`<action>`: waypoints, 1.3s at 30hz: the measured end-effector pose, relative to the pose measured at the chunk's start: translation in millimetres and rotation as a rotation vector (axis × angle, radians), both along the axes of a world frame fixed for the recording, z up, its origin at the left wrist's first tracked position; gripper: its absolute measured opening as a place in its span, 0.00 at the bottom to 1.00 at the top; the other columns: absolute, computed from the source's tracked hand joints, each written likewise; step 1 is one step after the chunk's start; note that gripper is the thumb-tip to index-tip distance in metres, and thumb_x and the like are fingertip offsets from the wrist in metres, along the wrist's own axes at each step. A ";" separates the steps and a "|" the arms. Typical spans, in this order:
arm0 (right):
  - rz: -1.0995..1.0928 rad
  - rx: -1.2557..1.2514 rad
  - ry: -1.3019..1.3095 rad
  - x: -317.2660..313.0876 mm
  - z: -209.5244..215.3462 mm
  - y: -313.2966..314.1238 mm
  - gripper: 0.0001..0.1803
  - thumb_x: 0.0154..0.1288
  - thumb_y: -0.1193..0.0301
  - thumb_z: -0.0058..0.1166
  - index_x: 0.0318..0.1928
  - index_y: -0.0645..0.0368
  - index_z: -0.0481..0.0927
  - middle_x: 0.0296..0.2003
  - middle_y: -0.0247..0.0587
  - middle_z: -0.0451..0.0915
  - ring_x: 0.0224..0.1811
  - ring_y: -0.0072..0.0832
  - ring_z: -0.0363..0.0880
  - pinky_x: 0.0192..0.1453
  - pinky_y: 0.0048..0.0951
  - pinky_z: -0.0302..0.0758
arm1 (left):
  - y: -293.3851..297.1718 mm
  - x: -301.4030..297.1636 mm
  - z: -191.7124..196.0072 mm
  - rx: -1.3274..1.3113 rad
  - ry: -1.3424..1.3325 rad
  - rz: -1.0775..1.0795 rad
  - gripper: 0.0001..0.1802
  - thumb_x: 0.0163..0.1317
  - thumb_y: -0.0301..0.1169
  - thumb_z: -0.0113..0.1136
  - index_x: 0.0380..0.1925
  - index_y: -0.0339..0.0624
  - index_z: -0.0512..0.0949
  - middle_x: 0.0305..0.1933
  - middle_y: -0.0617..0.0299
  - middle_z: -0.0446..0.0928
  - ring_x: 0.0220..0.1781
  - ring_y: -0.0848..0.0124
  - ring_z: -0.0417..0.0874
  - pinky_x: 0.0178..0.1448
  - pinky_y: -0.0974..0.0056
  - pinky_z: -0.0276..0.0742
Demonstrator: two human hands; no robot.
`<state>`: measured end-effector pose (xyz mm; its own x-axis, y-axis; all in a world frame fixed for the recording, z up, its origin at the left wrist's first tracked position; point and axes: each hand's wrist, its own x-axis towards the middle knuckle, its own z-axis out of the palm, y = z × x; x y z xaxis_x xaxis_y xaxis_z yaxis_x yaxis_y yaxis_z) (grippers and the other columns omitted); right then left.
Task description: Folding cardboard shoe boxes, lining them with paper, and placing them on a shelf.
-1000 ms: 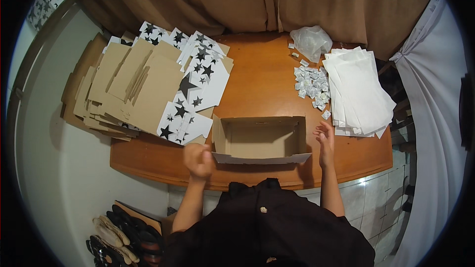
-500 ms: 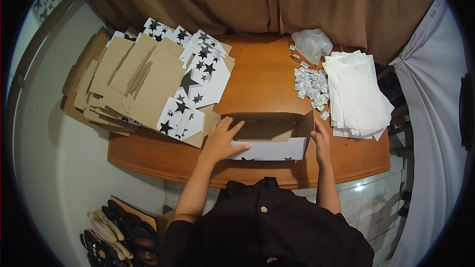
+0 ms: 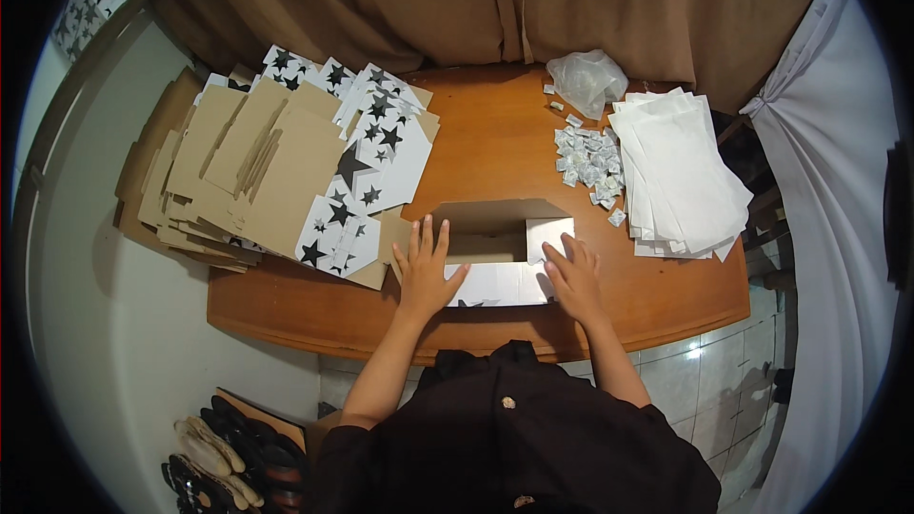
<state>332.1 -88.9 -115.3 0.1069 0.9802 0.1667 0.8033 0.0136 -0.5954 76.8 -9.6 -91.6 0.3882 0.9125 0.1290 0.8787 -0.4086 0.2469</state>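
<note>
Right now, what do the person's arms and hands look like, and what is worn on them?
Both forearms are bare to the elbow; the left hand and right hand wear no gloves, rings or watch that I can see. A black garment with small buttons covers the torso.

Cardboard, paper and polished wood

The box [image 3: 499, 257] is matt brown cardboard with smooth white flaps; the bench [image 3: 495, 148] is smooth wood with a soft sheen; the flat blanks [image 3: 276, 167] are matt card, the sheet stack [image 3: 681, 171] white paper, the bag [image 3: 586, 79] crinkled clear plastic.
</note>
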 end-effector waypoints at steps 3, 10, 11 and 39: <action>-0.062 -0.036 -0.055 -11.0 0.3 -2.8 0.22 0.65 0.55 0.44 0.56 0.44 0.75 0.64 0.45 0.62 0.68 0.48 0.50 0.64 0.69 0.38 | -13.3 -9.7 4.2 0.159 -0.120 0.063 0.41 0.56 0.48 0.56 0.67 0.45 0.56 0.72 0.46 0.47 0.74 0.47 0.43 0.66 0.31 0.27; -0.124 -0.098 -0.252 -19.7 5.5 -2.8 0.22 0.63 0.54 0.46 0.56 0.43 0.74 0.64 0.42 0.61 0.69 0.51 0.48 0.61 0.76 0.34 | -23.8 -53.3 1.1 0.298 -0.423 0.288 0.41 0.59 0.41 0.51 0.67 0.34 0.49 0.73 0.45 0.43 0.75 0.48 0.38 0.67 0.35 0.21; -0.123 -0.097 -0.253 -20.2 7.2 -2.4 0.22 0.63 0.54 0.46 0.56 0.43 0.74 0.64 0.42 0.61 0.69 0.51 0.48 0.61 0.76 0.34 | -24.1 -56.5 -3.8 0.264 -0.395 0.282 0.39 0.59 0.42 0.51 0.67 0.35 0.51 0.73 0.45 0.45 0.74 0.48 0.39 0.67 0.35 0.22; -0.164 0.327 0.665 -4.2 -30.5 20.2 0.36 0.67 0.60 0.43 0.69 0.59 0.47 0.61 0.53 0.58 0.63 0.42 0.57 0.66 0.40 0.52 | -5.1 -42.7 -43.7 -0.099 -0.847 0.240 0.21 0.66 0.38 0.48 0.56 0.39 0.66 0.61 0.49 0.63 0.64 0.58 0.63 0.68 0.53 0.50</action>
